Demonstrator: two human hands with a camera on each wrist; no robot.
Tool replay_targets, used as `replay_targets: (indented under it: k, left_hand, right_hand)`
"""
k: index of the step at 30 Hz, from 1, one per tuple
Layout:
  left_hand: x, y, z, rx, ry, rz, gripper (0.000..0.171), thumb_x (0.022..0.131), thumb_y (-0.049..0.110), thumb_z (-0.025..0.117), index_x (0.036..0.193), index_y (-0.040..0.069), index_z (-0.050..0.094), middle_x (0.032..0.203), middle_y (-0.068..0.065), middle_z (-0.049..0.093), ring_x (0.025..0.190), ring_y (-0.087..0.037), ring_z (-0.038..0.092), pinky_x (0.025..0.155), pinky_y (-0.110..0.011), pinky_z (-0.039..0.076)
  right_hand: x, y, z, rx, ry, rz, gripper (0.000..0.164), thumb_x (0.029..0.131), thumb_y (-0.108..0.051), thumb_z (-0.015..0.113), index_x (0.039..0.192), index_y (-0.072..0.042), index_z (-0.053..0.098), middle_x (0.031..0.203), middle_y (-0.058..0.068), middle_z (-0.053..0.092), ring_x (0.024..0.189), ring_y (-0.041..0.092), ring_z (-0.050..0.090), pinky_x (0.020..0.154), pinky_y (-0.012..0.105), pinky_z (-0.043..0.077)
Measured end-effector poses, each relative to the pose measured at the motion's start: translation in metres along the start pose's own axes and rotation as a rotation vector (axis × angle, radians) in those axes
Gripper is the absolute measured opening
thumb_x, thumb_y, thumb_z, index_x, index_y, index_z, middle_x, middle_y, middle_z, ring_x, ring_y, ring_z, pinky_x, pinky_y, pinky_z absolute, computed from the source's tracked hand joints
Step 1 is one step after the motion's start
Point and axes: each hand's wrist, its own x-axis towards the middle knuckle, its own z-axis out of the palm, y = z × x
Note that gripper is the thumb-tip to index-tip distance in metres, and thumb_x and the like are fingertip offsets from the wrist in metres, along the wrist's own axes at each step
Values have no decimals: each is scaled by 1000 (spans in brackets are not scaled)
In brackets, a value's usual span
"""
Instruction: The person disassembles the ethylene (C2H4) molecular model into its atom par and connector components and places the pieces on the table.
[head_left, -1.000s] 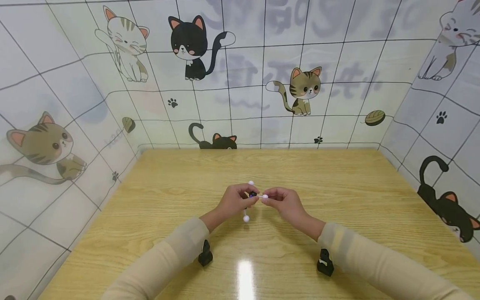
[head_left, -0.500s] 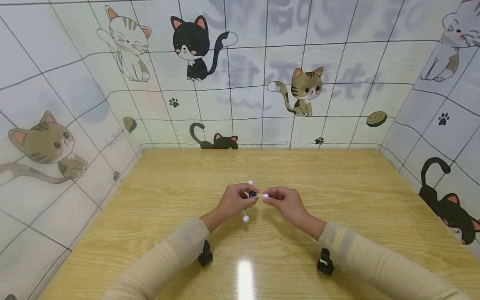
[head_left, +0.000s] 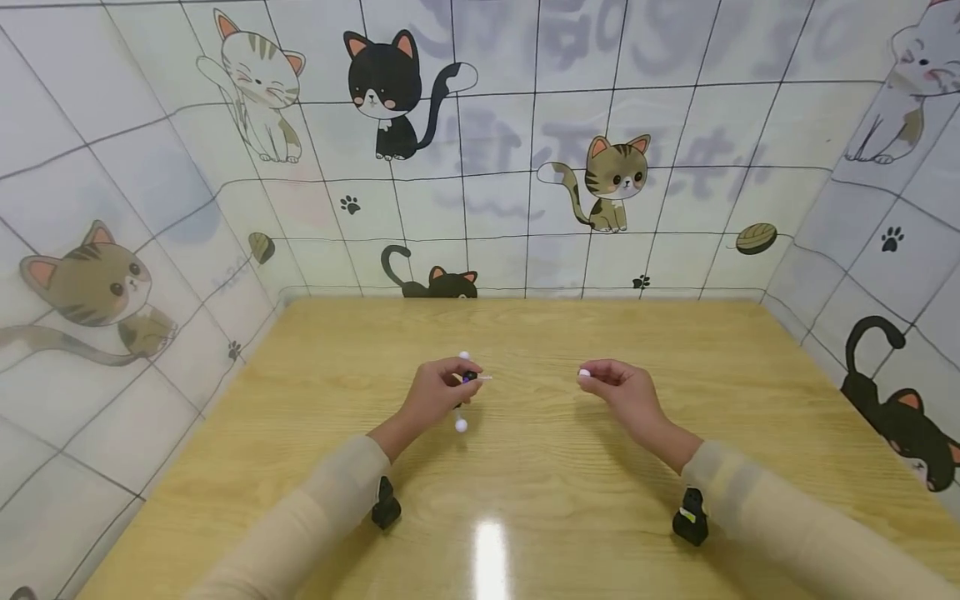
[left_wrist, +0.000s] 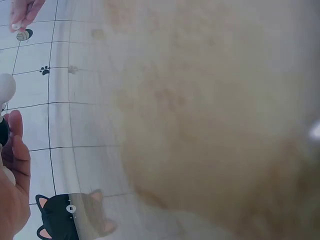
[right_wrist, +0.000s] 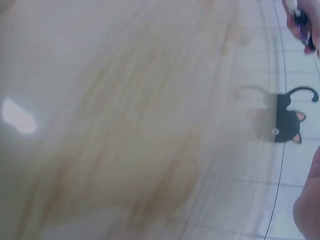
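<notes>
In the head view my left hand [head_left: 433, 393] pinches a ball-and-stick molecular model by its black ball [head_left: 469, 376], held above the table. One white ball [head_left: 464, 356] sticks out at its far side, another white ball [head_left: 461, 426] at its near side. From the black ball a bare white stick [head_left: 486, 378] points right. Well apart to the right, my right hand [head_left: 628, 396] pinches a loose white ball [head_left: 584, 374] between thumb and fingers. The left wrist view shows a white ball [left_wrist: 7, 88] and part of the black one [left_wrist: 4, 131]; fingers cover the rest.
A wood-grain table [head_left: 525, 333] lies under both hands. Pale cloth walls [head_left: 495, 200] printed with cats stand at the back and both sides. Small black cameras [head_left: 386, 504] hang beneath the wrists.
The white ball in the right hand has come off its stick. My right hand has moved right with the ball, and my left hand left with the model.
</notes>
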Motion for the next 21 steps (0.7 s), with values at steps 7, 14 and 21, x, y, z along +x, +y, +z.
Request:
replay_targets:
  k: [7, 14, 21]
  left_hand:
    - [-8, 25, -3, 13, -67, -5, 17, 90, 3, 69, 104, -5, 69, 90, -16, 67, 69, -49, 60, 53, -23, 48]
    - [-7, 1, 0, 21, -61, -16, 16, 90, 13, 72, 104, 5, 72, 87, -5, 67, 66, -38, 63, 52, -25, 48]
    - [-8, 1, 0, 0, -62, -47, 23, 90, 12, 71, 109, 0, 70, 89, -9, 67, 70, -43, 62, 53, -23, 46]
  right_hand:
    - [4, 7, -18, 19, -62, 35, 43, 91, -17, 71, 122, 11, 60, 112, 16, 66, 91, 6, 64, 89, 38, 51]
    - [21, 13, -36, -120, -55, -2, 40, 93, -16, 69, 123, 9, 62, 114, 19, 66, 87, 3, 64, 84, 37, 54]
    - [43, 21, -63, -349, -14, -23, 37, 93, -16, 68, 123, 6, 63, 115, 21, 65, 93, 17, 64, 79, 35, 54]
